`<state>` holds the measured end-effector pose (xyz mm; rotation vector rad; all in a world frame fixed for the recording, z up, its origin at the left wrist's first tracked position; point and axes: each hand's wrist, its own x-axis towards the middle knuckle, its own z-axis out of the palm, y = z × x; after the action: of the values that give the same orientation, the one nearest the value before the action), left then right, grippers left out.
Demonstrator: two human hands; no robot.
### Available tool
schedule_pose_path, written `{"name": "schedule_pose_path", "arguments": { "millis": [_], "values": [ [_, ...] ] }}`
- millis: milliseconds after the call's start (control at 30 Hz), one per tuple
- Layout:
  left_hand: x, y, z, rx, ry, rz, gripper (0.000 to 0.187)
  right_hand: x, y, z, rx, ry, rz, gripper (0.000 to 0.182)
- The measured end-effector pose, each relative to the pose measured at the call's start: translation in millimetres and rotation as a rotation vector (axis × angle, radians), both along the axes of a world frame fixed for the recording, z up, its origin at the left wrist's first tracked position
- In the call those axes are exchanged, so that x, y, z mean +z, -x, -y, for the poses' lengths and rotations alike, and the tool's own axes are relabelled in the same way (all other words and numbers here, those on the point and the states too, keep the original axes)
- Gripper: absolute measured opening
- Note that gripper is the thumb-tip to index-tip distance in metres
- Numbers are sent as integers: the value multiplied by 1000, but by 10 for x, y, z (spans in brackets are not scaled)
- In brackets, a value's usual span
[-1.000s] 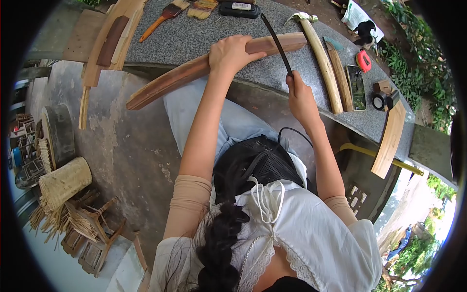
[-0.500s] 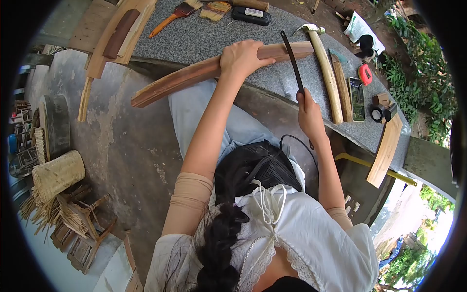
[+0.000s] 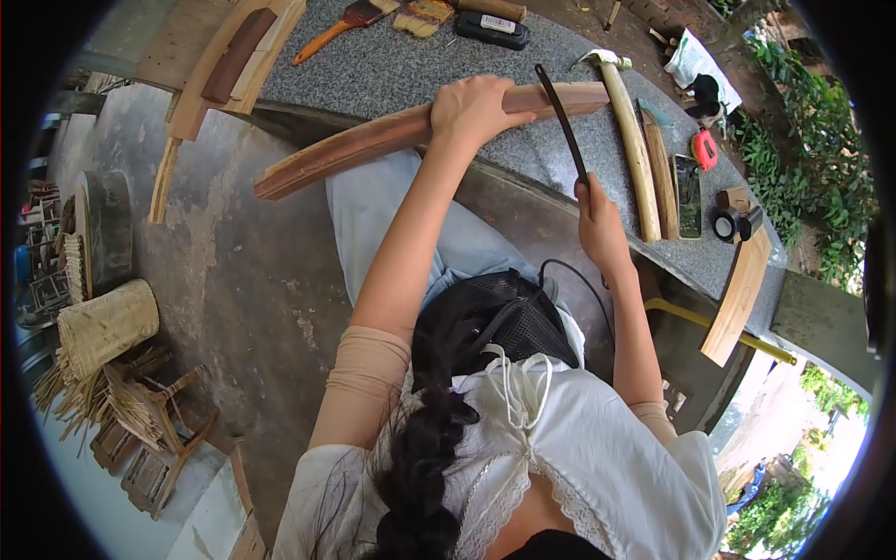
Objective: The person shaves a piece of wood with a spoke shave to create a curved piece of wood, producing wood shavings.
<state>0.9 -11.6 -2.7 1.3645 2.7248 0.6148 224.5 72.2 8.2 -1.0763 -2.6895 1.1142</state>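
Note:
A long curved piece of reddish-brown wood rests partly on the grey granite tabletop, its left end jutting out past the edge above my lap. My left hand is wrapped over the middle of it, thumb pointing right along the top. In my right hand is a thin dark metal file, gripped at its near end. The file lies slantwise across the wood near the right end, its tip reaching beyond the far side. My palm and fingers hide the wood beneath my left hand.
Right of the wood lie a claw hammer, a wooden-handled tool, a phone, a red tape measure and black tape. Brushes and a black case sit at the back. Boards overhang at left.
The file has tilted a little, its tip shifting left relative to the wood, while my right hand has moved slightly right. My left hand keeps its place on the wood. The whole view has shifted slightly.

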Motion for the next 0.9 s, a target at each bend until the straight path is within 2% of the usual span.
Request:
{"name": "schedule_pose_path", "arguments": {
  "millis": [333, 533, 600, 733, 900],
  "values": [
    [4, 2, 6, -3, -35, -16, 57, -35, 348, -26, 59, -109, -106, 22],
    [-36, 10, -10, -2, -22, -19, 57, 14, 26, 92, -31, -10, 37, 24],
    [-52, 23, -10, -8, -10, -20, 57, -36, 186, -7, 53, -118, -53, 20],
    [-47, 11, 6, -7, -24, -42, 57, 52, 488, -54, 47, -88, -45, 20],
    [-47, 3, -3, -40, 2, -29, 57, 28, 21, 155, -10, -18, -32, 16]
  ]
}}
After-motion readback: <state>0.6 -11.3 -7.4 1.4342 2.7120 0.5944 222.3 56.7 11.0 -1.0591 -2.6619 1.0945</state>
